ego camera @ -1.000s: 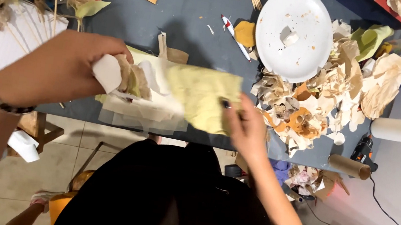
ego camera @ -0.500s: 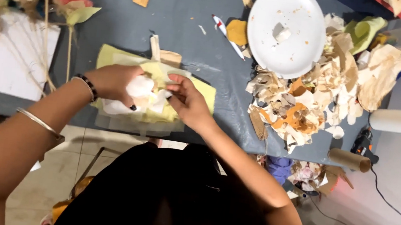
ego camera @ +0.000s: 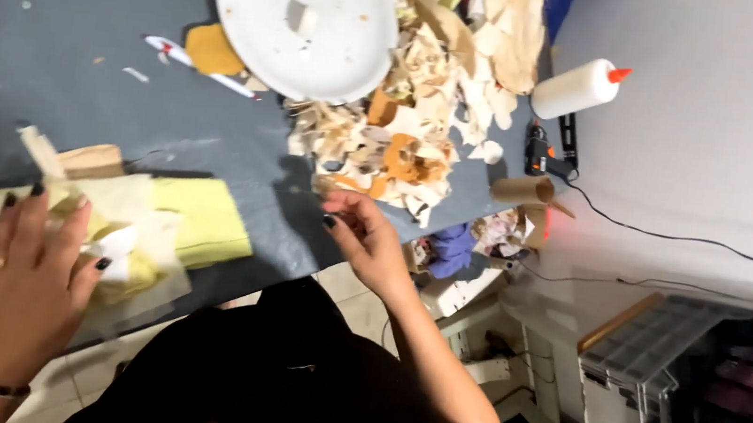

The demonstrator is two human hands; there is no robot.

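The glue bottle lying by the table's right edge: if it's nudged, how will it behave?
The glue bottle lies on its side at the table edge, so it would probably roll, perhaps off the edge. Its round white body looks smooth, likely slippery in a loose grip. It seems to be plastic, so probably not fragile.

White paper plate [ego camera: 309,20] lying near the table's far edge, glue bottle [ego camera: 577,89] and glue gun [ego camera: 542,153] sitting at its right edge

Open grey counter [ego camera: 61,81] lies between the yellow paper stack [ego camera: 158,224] and the white plate [ego camera: 304,14]; the paper-scrap heap [ego camera: 404,139] blocks the right edge.
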